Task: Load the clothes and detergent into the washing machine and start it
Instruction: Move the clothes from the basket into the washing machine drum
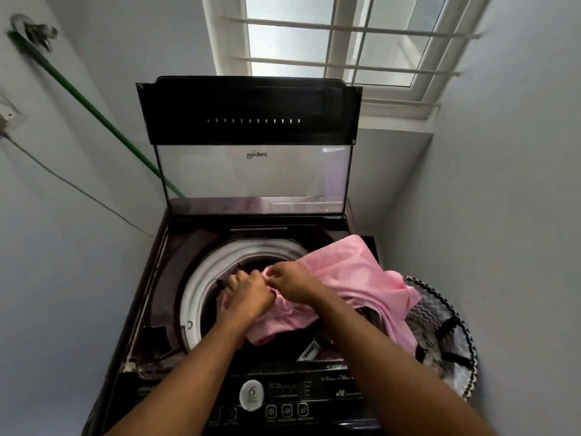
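A dark top-loading washing machine [147,309] stands in front of me with its lid [251,133] raised upright. A pink garment [352,272] lies spread over the right side of the drum's white rim [201,278] and hangs down toward the basket. My left hand [250,294] and my right hand [292,284] meet over the drum opening, each gripping a bunched fold of the pink cloth. The inside of the drum is mostly hidden by my hands and the cloth. No detergent is in view.
A laundry basket [452,335] with a black-and-white zigzag rim stands at the machine's right, dark clothes inside. The control panel [283,401] runs along the near edge. A green hose [94,108] and a white cable cross the left wall. Walls close in on both sides; a window is behind.
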Action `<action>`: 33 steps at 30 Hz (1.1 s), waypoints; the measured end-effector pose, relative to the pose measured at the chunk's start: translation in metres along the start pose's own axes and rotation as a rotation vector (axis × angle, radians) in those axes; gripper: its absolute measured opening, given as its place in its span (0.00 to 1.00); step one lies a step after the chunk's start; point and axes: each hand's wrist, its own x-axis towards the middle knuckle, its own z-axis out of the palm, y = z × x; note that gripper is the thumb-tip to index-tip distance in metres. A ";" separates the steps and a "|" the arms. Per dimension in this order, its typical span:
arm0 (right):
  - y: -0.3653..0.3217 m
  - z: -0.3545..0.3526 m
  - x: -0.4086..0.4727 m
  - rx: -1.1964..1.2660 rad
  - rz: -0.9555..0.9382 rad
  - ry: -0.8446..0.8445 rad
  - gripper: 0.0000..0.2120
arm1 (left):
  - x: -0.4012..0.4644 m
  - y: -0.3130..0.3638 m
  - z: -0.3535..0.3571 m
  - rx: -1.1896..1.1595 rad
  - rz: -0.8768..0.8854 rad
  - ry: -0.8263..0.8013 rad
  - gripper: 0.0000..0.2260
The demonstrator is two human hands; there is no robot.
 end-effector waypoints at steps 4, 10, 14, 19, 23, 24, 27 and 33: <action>0.029 -0.019 -0.020 -0.213 0.106 0.403 0.17 | -0.002 0.041 0.014 -0.155 0.182 -0.027 0.17; 0.121 -0.070 -0.054 0.060 0.631 0.712 0.39 | -0.016 0.122 0.040 -0.302 0.606 -0.094 0.22; 0.179 -0.068 -0.056 0.613 0.804 0.471 0.65 | -0.017 0.155 0.062 -0.226 0.655 -0.171 0.35; 0.175 -0.060 -0.055 1.117 0.529 0.313 0.41 | -0.016 0.163 0.070 -0.155 0.562 -0.074 0.43; 0.177 -0.059 -0.051 0.950 0.495 0.450 0.33 | -0.011 0.161 0.069 -0.200 0.530 -0.066 0.48; 0.177 -0.060 -0.050 0.861 0.498 0.516 0.27 | -0.010 0.160 0.068 -0.193 0.525 -0.070 0.49; 0.155 -0.070 -0.047 0.634 0.446 0.736 0.13 | -0.008 0.158 0.062 -0.322 0.556 -0.137 0.50; 0.070 -0.102 -0.049 0.789 0.284 0.979 0.04 | -0.017 0.140 0.016 -0.607 0.572 -0.025 0.30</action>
